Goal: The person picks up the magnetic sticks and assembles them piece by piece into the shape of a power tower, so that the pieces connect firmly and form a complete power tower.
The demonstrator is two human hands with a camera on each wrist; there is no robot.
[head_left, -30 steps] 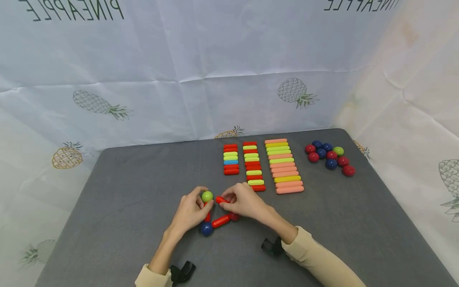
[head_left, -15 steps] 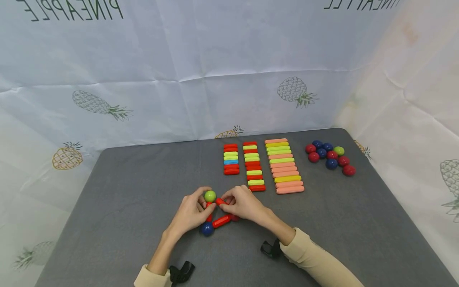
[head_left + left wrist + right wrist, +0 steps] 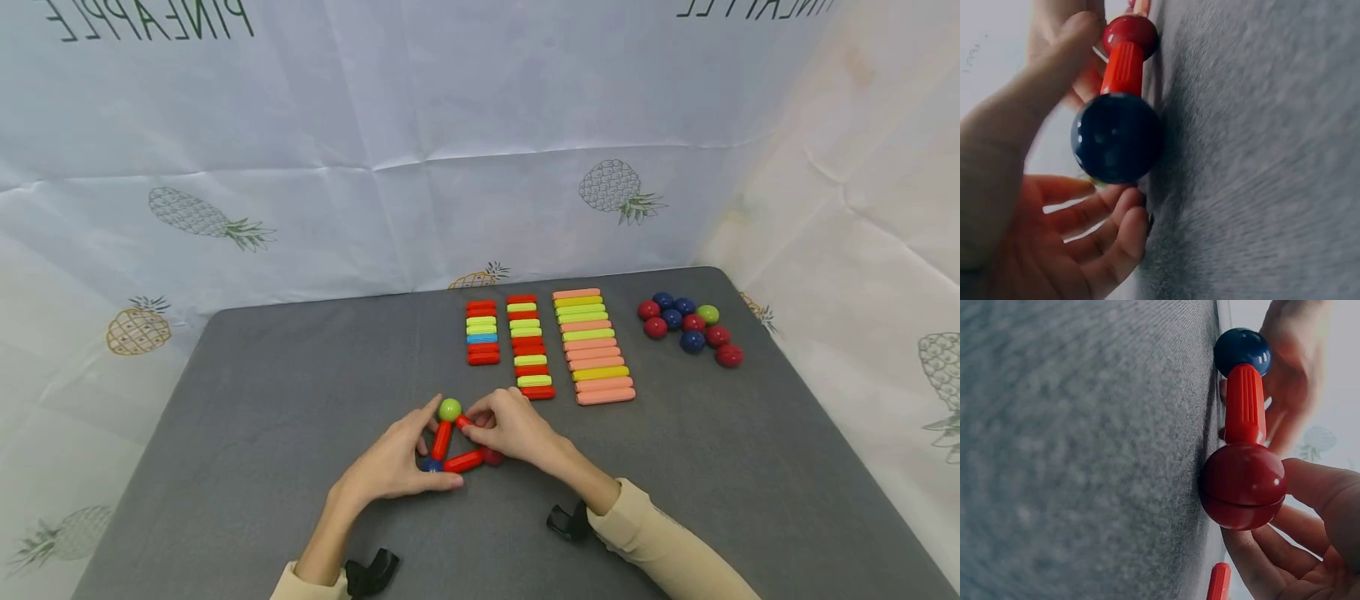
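Observation:
My left hand [image 3: 390,462] spreads around the left corner of a small triangle, its thumb extended in front of the blue ball [image 3: 431,466]. A red rod [image 3: 442,440] runs from that ball up to the lime-green ball [image 3: 450,409]. Another red rod [image 3: 464,461] joins the blue ball to a dark red ball [image 3: 492,457], partly hidden by my right hand [image 3: 513,423]. That hand pinches a third red rod [image 3: 462,422] whose end is at the green ball. In the right wrist view, the dark red ball [image 3: 1243,486] sits beside the right fingers.
Behind the hands lie three columns of short rods: red-yellow-blue [image 3: 482,333], red-yellow [image 3: 529,346] and longer pink-yellow-green [image 3: 594,347]. Loose red, blue and green balls [image 3: 693,342] are grouped at the far right of the grey table [image 3: 300,400]. A pineapple-printed cloth [image 3: 420,217] hangs behind.
The left hand has let go of the green ball and left rod, spreading its thumb toward the front. The green ball has shifted right, against the rod that the right hand still pinches.

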